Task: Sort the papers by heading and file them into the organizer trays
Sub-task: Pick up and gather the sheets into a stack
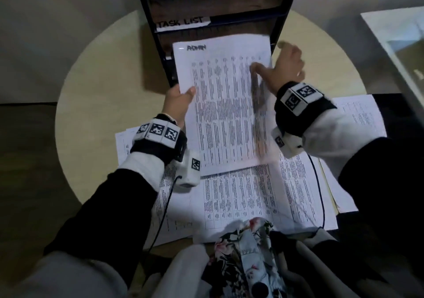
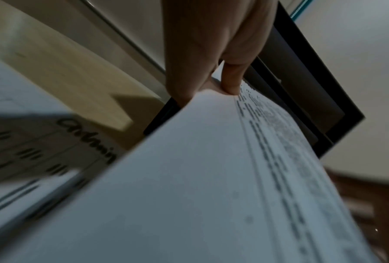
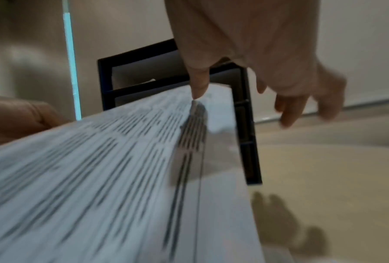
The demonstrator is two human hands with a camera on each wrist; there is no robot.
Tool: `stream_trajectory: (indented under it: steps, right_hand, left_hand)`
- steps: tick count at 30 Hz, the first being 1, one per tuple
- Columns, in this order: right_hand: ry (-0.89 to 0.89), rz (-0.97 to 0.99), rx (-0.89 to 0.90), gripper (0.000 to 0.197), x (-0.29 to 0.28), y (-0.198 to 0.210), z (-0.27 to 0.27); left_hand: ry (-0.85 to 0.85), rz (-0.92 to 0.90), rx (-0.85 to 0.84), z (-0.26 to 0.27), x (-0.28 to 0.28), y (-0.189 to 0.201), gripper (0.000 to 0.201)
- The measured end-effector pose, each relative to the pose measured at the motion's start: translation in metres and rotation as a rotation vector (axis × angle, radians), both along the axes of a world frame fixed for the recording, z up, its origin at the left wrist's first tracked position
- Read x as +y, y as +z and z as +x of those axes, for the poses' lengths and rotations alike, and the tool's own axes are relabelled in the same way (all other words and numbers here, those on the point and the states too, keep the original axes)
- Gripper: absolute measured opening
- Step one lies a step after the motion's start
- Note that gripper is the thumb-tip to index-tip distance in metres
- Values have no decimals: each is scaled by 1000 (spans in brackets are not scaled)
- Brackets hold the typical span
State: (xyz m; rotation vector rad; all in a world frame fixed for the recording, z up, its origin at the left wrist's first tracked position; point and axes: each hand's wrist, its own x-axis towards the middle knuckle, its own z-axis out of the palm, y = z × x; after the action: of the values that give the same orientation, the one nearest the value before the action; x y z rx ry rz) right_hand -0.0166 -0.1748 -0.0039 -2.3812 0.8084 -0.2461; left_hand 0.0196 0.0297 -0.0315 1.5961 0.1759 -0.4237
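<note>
A printed sheet headed ADMIN (image 1: 224, 114) is held up in front of the black organizer (image 1: 151, 45), its top edge at a lower tray opening. My left hand (image 1: 181, 96) pinches the sheet's left edge, thumb on top (image 2: 230, 83) and fingers underneath. My right hand (image 1: 275, 61) is at the sheet's right edge. Its thumb tip (image 3: 198, 89) touches the printed face, while the other fingers (image 3: 288, 110) hang loose beyond the edge. A sheet marked TASK LIST (image 1: 181, 22) lies in the tray above. The organizer's lowest tray is hidden behind the sheet.
Several more printed sheets (image 1: 252, 194) are spread on the round pale table (image 1: 103, 79) under my forearms, one headed Admin (image 2: 54, 142). More papers (image 1: 362, 114) lie to the right. A white-framed object (image 1: 394, 40) stands at the far right. Wrist-camera cables trail over the pile.
</note>
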Motion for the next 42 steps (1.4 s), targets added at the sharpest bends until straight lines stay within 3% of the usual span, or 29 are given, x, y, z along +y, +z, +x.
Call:
stream_trajectory:
  steps: [2,4,5,7,8,9,13,19,25,29,32,35,39,42]
  right_hand:
    - [-19,299,3,80,-8,-15,-8]
    - [-33,599,50,75,-12,-28,-18]
    - [-29,701,86,64,-13,-34,-23]
    - [-21,836,61,20,-15,-43,-33]
    - [-22,891,25,10,-16,-46,-37]
    - [-19,937,0,19,-18,-49,-41]
    - [-60,1022,-72,33,-24,-51,-49]
    - [-130,1030,-292,31,-21,-31,-23]
    - [-145,1097,-369,28,-16,1,26]
    - [-137,1214,-399,34,-10,13,48]
    - [-143,1128,-421,44,-3,19,60]
    - [-123,878,-381,16,0,20,73]
    - [-161,960,-312,30,-3,19,86]
    - [-160,929,-247,29,-5,18,91]
  left_hand:
    - [14,-23,17,11,2,3,33]
    - [30,-23,21,22,2,8,32]
    - [39,-7,12,29,1,10,31]
    - [44,86,-29,44,-1,14,31]
    - [38,139,-45,51,-1,18,33]
    - [38,179,-55,60,-1,18,36]
    - [36,183,6,79,-1,20,42]
    - [82,8,84,53,-4,34,54]
    - [175,-194,-19,27,4,38,27]
    - [131,27,-224,33,-1,32,27]
    - [47,459,-506,38,-8,29,28]
    - [-53,731,-674,42,-11,29,32]
    - [-278,1066,-709,51,-17,31,35]
    - [-408,1134,-685,60,-20,35,38]
